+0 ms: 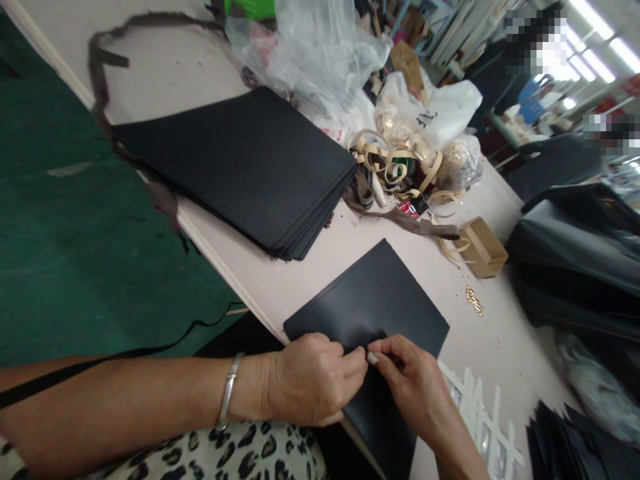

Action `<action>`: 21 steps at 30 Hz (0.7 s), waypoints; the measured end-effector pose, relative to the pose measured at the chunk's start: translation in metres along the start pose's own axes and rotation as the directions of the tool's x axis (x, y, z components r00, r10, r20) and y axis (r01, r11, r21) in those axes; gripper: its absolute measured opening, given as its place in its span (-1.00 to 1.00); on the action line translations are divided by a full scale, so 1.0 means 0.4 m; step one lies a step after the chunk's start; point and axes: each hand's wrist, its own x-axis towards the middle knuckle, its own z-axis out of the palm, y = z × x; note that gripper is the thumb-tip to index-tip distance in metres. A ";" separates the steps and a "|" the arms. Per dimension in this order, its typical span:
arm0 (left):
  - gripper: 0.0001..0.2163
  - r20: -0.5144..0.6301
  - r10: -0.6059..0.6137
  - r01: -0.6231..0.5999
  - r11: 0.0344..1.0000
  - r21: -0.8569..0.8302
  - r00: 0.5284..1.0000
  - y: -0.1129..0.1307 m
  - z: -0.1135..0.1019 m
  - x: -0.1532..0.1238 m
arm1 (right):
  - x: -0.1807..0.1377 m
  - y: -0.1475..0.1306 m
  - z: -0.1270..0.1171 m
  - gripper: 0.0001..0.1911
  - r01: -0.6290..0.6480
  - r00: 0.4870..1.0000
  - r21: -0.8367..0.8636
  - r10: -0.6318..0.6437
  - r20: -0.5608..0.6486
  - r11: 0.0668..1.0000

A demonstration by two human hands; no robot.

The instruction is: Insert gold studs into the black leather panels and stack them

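Observation:
A smooth black leather-like panel (400, 293) lies at the table's front edge, below both hands. Over its middle, my left hand (320, 379) has its fingers curled in and closed, with a silver bangle on the wrist. My right hand (413, 373) pinches with thumb and index finger right by the left fingertips. Whatever sits between the fingers is too small or hidden to name. Farther back on the left rests a stack of grained black panels (250, 160), its layers slightly fanned at the near corner.
A small open cardboard box (483, 247) stands right of the panel, with small gold-coloured metal pieces (473, 301) nearby. Clear plastic bags (320, 53) and beige strips (383, 157) pile up behind. White strips (483, 417) lie at lower right, near black pieces (575, 443).

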 end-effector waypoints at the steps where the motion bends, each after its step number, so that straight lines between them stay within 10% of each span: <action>1: -0.44 -0.003 -0.003 0.003 1.000 0.000 1.000 0.002 0.001 0.000 | 0.002 -0.005 -0.002 -0.81 -0.015 1.000 -0.009 0.016 0.008 1.000; 13: -0.61 -0.004 -0.007 0.007 1.000 -0.010 1.000 0.006 -0.006 -0.003 | 0.063 -0.028 -0.038 -0.90 -0.191 0.959 -0.151 0.217 0.180 0.970; 21: -0.57 0.066 -0.009 0.013 0.999 -0.050 0.998 -0.005 -0.020 0.003 | 0.072 -0.045 -0.022 -0.95 -0.165 0.981 -0.189 0.181 0.070 0.968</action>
